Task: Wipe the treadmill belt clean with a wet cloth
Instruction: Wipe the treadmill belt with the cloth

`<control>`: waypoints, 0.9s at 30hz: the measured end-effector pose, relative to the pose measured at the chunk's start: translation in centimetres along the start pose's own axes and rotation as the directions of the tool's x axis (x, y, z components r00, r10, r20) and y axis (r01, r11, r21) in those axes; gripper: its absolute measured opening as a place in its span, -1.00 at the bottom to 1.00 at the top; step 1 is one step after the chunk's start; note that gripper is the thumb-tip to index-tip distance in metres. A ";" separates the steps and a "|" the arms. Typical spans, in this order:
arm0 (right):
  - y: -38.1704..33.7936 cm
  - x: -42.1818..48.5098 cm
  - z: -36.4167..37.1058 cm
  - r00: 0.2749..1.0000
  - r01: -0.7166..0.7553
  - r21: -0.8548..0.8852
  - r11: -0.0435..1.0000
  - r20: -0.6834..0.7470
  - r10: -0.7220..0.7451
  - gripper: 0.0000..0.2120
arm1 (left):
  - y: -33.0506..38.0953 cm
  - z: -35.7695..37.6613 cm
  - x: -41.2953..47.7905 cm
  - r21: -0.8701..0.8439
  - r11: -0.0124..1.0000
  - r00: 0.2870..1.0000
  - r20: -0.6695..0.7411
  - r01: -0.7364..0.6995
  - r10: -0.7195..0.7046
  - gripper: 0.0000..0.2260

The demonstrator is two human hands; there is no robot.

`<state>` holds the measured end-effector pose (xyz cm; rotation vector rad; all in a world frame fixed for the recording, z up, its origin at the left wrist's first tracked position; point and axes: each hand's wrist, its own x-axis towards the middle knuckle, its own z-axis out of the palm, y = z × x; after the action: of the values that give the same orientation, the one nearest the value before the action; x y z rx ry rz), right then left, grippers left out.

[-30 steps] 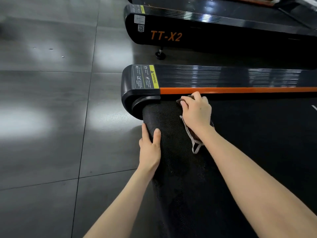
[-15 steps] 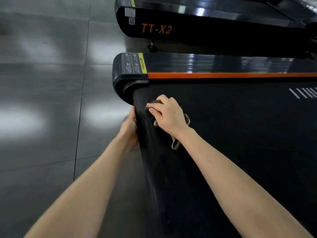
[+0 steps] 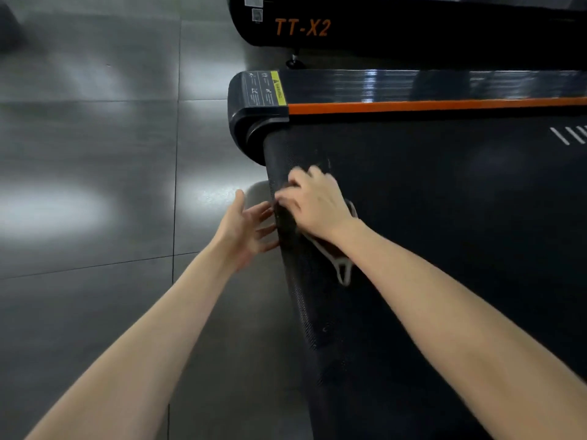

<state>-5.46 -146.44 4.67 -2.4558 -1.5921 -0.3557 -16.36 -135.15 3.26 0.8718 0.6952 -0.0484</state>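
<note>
The black textured treadmill belt (image 3: 444,223) fills the right half of the head view, curving down over its rear roller at the left. My right hand (image 3: 313,203) lies on the belt near that rear edge, fingers curled over a dark cloth (image 3: 341,265) whose pale hem loop hangs out below the wrist. Most of the cloth is hidden under the hand. My left hand (image 3: 246,225) is just left of the belt's edge, palm turned toward it, fingers spread and straight, fingertips at the belt's curved end. Both hands are motion-blurred.
A black side rail (image 3: 413,85) with an orange stripe and a yellow warning label runs along the belt's far side. A second treadmill (image 3: 381,27) marked TT-X2 stands behind it. Glossy grey floor tiles (image 3: 95,185) spread to the left.
My right hand has slid the cloth from the rail corner toward me along the belt's rear edge. My left hand came off the roller end and now hovers open beside it.
</note>
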 end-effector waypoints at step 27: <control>2.2 -18.2 -5.7 0.845 -0.525 0.089 0.847 0.177 0.505 -0.53 | -14.8 6.2 -12.9 0.635 -0.550 0.549 0.764 -0.543 0.339 -0.46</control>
<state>-11.16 -164.79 4.55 -2.7175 -0.8878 0.0226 -27.67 -152.32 3.34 2.8557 -0.3343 0.3321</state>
